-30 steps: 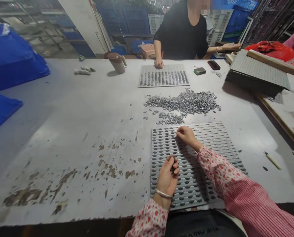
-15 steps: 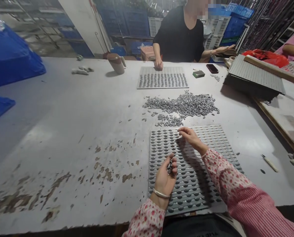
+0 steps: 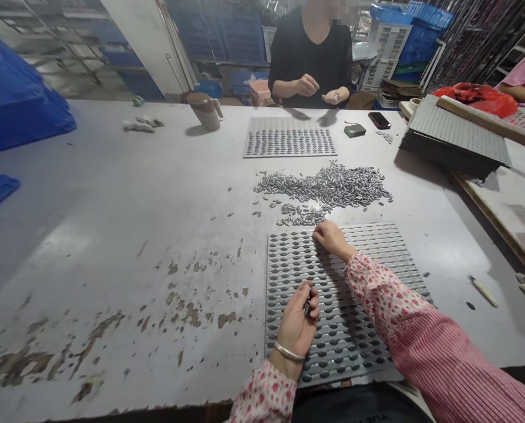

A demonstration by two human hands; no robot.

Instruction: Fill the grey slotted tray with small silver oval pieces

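My left hand (image 3: 294, 323) is curled, palm up, around several dark grey oval pieces (image 3: 307, 305), over the near left half of a grey slotted tray (image 3: 379, 249). Rows of the same ovals fill the tray's left columns and its near part; slots at the far right show bare. At the tray's far edge my right hand (image 3: 332, 238) is pinched down over a slot, and its fingertips hide whatever they hold. Just beyond that hand lies a loose heap of shiny grey ovals (image 3: 333, 187).
Across the table (image 3: 113, 235), a co-worker (image 3: 310, 59) holds both hands above a second, part-filled tray (image 3: 289, 141). A brown mug (image 3: 205, 111), phone (image 3: 379, 120) and small green box (image 3: 354, 130) stand beyond the heap. Stacked grey trays (image 3: 458, 132) and a pointed tool (image 3: 483, 291) lie right.
My right hand has drawn slightly left and its fingers have closed downward at the tray's far edge. My left fingers have curled in more. The co-worker's hands have come together off the far tray.
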